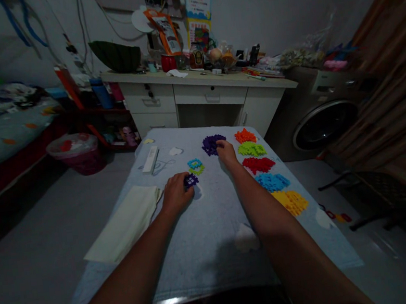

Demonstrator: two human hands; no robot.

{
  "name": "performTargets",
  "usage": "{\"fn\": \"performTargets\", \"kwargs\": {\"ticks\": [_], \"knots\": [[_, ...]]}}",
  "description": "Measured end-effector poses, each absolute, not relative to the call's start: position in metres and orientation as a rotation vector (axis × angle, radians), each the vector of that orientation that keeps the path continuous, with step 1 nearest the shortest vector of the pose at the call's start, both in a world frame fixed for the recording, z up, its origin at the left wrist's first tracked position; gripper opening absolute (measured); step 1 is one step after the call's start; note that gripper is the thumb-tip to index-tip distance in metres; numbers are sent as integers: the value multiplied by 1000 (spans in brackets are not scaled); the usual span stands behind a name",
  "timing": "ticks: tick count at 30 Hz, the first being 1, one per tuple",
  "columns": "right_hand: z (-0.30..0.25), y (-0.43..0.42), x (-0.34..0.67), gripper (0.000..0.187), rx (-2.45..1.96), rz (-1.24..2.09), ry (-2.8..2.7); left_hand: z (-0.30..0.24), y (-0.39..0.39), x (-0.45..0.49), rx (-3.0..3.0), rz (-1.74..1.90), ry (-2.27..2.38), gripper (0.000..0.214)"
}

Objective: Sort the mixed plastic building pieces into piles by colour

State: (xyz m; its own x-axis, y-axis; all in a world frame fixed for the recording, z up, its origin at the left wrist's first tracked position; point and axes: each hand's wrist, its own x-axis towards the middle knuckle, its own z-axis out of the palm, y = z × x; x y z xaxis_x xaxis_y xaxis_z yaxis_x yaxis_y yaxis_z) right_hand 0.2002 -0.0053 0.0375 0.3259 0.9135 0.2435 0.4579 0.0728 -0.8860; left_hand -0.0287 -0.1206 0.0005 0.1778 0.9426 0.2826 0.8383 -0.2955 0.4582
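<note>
My left hand [177, 192] is closed on a small purple building piece [191, 180] with square gaps, held by its left edge low over the cloth. Just beyond it lie a blue ring-shaped piece [194, 163] and a lime green piece [198, 170], touching or overlapping. My right hand [226, 151] reaches to the right edge of a pile of purple pieces [212, 144]. Its fingers are bent together at the pile; whether a piece is between them is hidden.
Along the table's right side lie piles of orange [245, 136], lime [252, 148], red [259, 164], blue [273, 182] and yellow pieces [291, 202]. On the left are a white power strip [150, 160] and a folded cream cloth [127, 223]. A cluttered desk [195, 80] stands behind.
</note>
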Motion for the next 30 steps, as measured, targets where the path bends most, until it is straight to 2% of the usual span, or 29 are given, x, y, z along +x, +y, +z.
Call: {"fn": "performTargets", "kwargs": {"ticks": [11, 17, 20, 22, 30], "knots": [[20, -21, 198, 54, -1682, 344, -1481, 0, -121, -28, 2251, 822, 1710, 50], [10, -49, 165, 36, -1584, 297, -1843, -6, -117, -30, 2214, 928, 1665, 50], [5, -60, 149, 39, -1592, 299, -1964, -8, -116, -32, 2178, 1010, 1618, 50], [3, -63, 144, 40, -1651, 282, -1986, -8, -117, -32, 2156, 1041, 1596, 50], [0, -63, 147, 24, -1645, 297, -1938, 1, -121, -29, 2141, 991, 1638, 48]]}}
